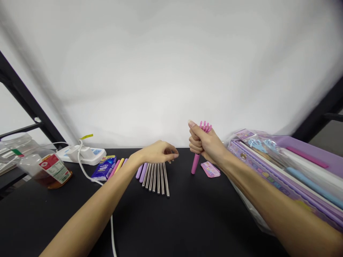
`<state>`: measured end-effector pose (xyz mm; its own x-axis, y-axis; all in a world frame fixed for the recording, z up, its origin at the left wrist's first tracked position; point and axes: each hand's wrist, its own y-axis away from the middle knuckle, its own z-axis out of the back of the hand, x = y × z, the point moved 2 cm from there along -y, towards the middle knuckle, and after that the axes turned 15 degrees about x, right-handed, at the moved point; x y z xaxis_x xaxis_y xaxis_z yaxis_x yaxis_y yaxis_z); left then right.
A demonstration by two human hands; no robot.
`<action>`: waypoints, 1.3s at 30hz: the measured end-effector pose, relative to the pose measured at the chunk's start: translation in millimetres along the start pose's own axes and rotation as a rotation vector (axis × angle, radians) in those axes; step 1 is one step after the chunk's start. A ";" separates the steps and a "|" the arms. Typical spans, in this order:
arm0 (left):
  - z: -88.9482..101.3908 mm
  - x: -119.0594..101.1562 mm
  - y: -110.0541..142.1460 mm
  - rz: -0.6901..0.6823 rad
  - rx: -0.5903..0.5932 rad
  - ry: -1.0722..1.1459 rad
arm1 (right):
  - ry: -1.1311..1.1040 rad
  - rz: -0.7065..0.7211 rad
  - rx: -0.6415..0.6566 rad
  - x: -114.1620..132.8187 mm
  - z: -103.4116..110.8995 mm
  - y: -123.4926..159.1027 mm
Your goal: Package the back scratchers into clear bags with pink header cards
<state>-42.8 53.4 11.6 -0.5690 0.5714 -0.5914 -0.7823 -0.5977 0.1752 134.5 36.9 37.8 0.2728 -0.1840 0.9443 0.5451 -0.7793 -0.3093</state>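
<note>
Black tabletop (187, 221) ran beneath everything. Right hand (206, 144) had its fingers closed firmly around an upright pink claw-topped stick (195, 163), its top showing above the fist. Left hand (158, 151), fingers loosely curled and empty, was near the far ends of steel rods (157, 178) at the stick's eight o'clock; a pink packet (210, 169) lay at four o'clock.

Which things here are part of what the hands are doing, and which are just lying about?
In use: pink stick with a comb-like top, gripped by the right hand; row of shiny steel tubes, under the left hand.

Lying about: white power strip; blue foil packet; plastic jar of amber liquid with red label; purple boxed stationery set.
</note>
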 end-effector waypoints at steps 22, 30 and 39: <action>15.9 -18.8 13.1 -0.012 -0.180 -0.236 | 0.479 -0.535 0.172 26.3 63.3 18.2; 0.8 -32.9 0.9 -0.106 -0.062 -0.381 | 0.785 -0.534 0.629 10.3 42.2 15.7; 16.2 -15.8 16.3 0.045 -0.012 -0.327 | 0.973 -0.577 0.634 15.9 61.8 19.6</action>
<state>-50.7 43.7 36.5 -0.6554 0.6938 -0.2985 -0.7528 -0.6318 0.1845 198.5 55.7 39.8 -0.6647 -0.4842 0.5689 0.7412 -0.5230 0.4209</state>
